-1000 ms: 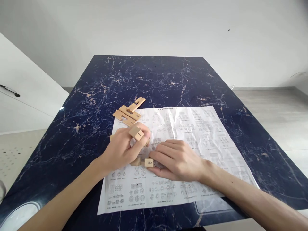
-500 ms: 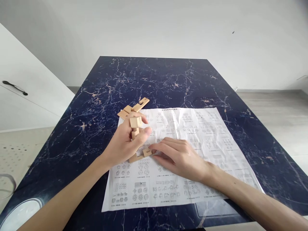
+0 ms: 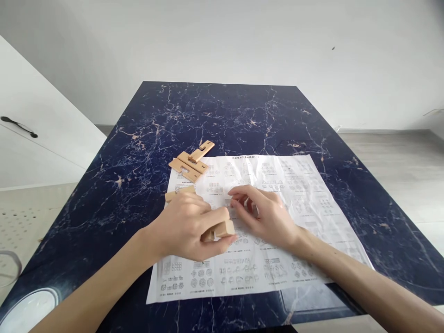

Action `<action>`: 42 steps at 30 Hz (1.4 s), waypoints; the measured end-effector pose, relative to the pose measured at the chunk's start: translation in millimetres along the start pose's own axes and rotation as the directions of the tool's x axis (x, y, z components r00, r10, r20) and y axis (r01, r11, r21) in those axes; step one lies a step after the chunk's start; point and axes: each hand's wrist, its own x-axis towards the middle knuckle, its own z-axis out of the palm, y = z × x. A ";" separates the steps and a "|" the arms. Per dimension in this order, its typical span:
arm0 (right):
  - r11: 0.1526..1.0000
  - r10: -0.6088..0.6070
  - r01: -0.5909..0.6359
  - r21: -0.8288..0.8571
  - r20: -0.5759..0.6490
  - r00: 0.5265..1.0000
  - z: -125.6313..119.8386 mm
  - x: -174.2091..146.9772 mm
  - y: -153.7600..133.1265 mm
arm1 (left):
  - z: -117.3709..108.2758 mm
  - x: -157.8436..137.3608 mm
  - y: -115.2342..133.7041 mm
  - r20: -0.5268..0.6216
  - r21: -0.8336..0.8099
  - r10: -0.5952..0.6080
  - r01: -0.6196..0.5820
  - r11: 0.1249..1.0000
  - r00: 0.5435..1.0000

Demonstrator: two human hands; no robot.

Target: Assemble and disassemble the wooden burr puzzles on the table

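My left hand point(image 3: 190, 222) is closed around a notched wooden puzzle piece point(image 3: 225, 229), whose squared end shows between thumb and forefinger. Another length of pale wood point(image 3: 180, 192) sticks out behind the knuckles; whether it belongs to the held piece I cannot tell. Just to the right, my right hand point(image 3: 262, 210) hovers over the printed sheet point(image 3: 287, 277) with fingers curled but apart, and I see nothing in it. Flat notched wooden pieces point(image 3: 189, 165), marked with numbers such as 1 and 2, lie at the sheet's upper left corner.
The creased sheet of diagrams lies on a dark blue marbled table point(image 3: 222, 115). A round white object point(image 3: 29, 310) is at the lower left, and a dark flat rectangular thing point(image 3: 312, 298) shows at the sheet's lower edge. A white cabinet point(image 3: 41, 120) stands left.
My left hand has turned over and moved down and right with the wooden piece. My right hand has come off the small numbered wood and shifted slightly up and right. The flat pieces stayed.
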 end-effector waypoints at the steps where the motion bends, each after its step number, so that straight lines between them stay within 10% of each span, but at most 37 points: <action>1: 1.000 -0.003 0.003 -0.002 0.001 1.000 -0.1 0.2 -0.3 | 1.2 -0.2 0.9 0.028 0.026 0.016 -0.016 1.000 0.999; 10: 1.000 -0.001 0.001 -0.011 0.014 1.000 0.3 -0.2 -1.2 | 8.5 -1.6 -2.1 0.184 0.037 0.040 -0.047 0.998 0.982; 42: 0.994 -0.108 0.103 0.045 0.127 0.986 -3.0 -1.1 1.4 | -11.7 -5.1 -39.3 0.207 0.199 -0.141 0.100 0.975 0.968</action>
